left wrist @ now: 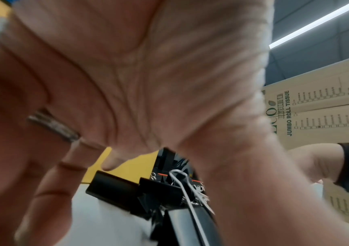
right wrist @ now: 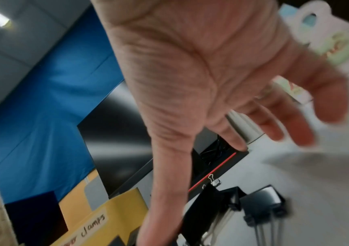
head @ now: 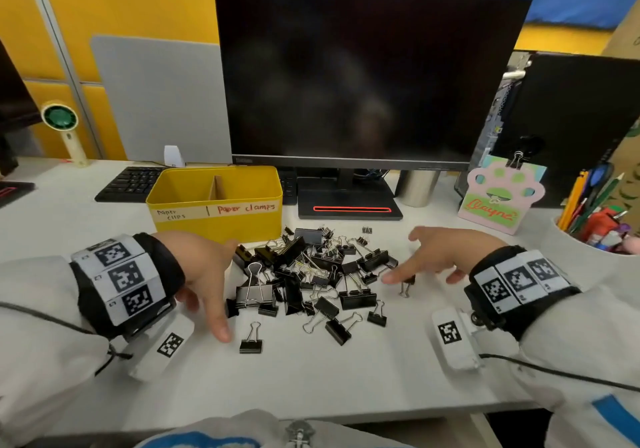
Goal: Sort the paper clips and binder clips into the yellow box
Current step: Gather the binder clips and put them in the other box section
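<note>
The yellow box [head: 214, 221] stands on the white bench [head: 346, 378] just behind and left of a heap of black binder clips [head: 311, 274], its cardboard divider splitting it into a side labelled "paper clips" and a side labelled "paper clamps". As far as the head view shows, both compartments look bare, so sorting seems barely begun, and nearly the whole heap is left. A few silver paper clips appear tangled among the binder clips. The left hand [head: 204, 274] hovers at the heap's left edge, fingers spread and holding nothing. The right hand [head: 436, 257] reaches in from the right, fingers likewise loose and empty.
</note>
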